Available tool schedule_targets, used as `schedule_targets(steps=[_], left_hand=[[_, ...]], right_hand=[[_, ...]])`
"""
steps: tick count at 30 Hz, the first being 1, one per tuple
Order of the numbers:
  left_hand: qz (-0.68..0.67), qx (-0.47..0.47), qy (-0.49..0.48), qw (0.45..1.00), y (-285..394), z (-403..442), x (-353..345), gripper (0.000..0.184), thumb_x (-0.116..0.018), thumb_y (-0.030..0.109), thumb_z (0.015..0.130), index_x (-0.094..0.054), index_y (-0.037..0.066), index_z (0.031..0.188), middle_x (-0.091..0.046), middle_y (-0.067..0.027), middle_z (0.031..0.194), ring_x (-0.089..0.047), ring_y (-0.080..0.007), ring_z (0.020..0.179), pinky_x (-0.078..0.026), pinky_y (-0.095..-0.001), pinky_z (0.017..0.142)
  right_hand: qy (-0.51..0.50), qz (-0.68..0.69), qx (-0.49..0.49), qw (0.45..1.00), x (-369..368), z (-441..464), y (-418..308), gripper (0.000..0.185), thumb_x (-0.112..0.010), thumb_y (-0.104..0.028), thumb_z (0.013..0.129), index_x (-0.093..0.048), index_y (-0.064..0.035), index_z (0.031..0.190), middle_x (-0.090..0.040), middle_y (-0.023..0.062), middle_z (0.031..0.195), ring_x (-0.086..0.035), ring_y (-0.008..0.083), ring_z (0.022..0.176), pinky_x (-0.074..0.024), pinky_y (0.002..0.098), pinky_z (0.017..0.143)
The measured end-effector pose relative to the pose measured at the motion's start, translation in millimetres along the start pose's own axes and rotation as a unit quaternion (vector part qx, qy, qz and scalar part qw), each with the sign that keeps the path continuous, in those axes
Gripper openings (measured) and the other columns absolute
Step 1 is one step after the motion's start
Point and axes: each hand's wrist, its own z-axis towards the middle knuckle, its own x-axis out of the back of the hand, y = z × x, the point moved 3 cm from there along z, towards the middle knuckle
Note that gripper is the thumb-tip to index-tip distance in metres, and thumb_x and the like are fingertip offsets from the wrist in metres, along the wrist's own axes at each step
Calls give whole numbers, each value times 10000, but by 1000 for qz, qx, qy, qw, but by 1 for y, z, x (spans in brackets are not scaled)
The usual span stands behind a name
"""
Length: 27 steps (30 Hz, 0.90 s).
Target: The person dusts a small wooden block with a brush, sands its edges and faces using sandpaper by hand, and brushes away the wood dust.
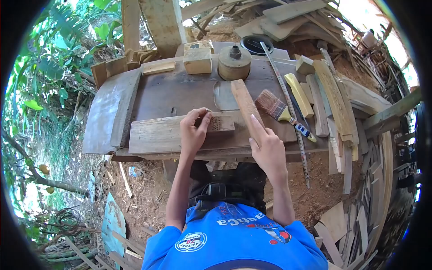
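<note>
A long wooden block (157, 134) lies along the near side of the workbench, with a patch of small dark holes near its right end. My left hand (196, 128) is over this block beside the holes, thumb and fingertips pinched together; what they hold is too small to make out. My right hand (268, 148) grips the lower end of a flat wooden stick (246, 105), which slants up and to the left, its far end near a grey flat piece (225, 95). A paintbrush (274, 107) with reddish bristles lies right of the stick.
On the workbench (166, 94) stand a wooden cube (197, 60) and a round container (234, 63). A measuring tape (282, 85) runs over the near edge. Wood strips (317, 103) lie at the right. A black bowl (256, 44) is at the back.
</note>
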Motion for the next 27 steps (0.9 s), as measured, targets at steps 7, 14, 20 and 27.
schedule_targets(steps=[7,14,20,27], left_hand=[[-183,110,19,977,-22,16,29,147,-582,101,931,-637,-10,1010,-662,-24,905,-601,-69,830,-472,-227,766],[165,40,-30,985,-30,46,49,360,-666,211,880,-598,10,1171,-660,-93,1017,-588,-188,1032,-437,-316,925],[202,-120,-203,950,7,3,42,557,-767,258,768,-554,39,1233,-584,-135,1209,-514,-289,1169,-388,-414,1004],[-188,91,-74,975,-1,-22,60,671,-772,-7,695,-493,54,1302,-609,-84,1086,-596,-153,1007,-511,-278,841]], right_hand=[[18,8,-1,1000,-4,-2,2,590,-644,-180,828,-453,-229,1383,-601,187,975,-660,383,738,-567,444,664],[25,17,-6,1000,-5,-3,3,576,-648,-180,826,-470,-237,1372,-577,165,953,-653,369,738,-565,443,675],[39,30,-6,999,-6,-6,4,570,-650,-181,827,-478,-252,1366,-568,159,962,-655,360,755,-565,435,673],[116,66,10,991,-1,-7,11,557,-682,-158,800,-514,-207,1329,-602,195,1072,-652,385,840,-552,456,738]])
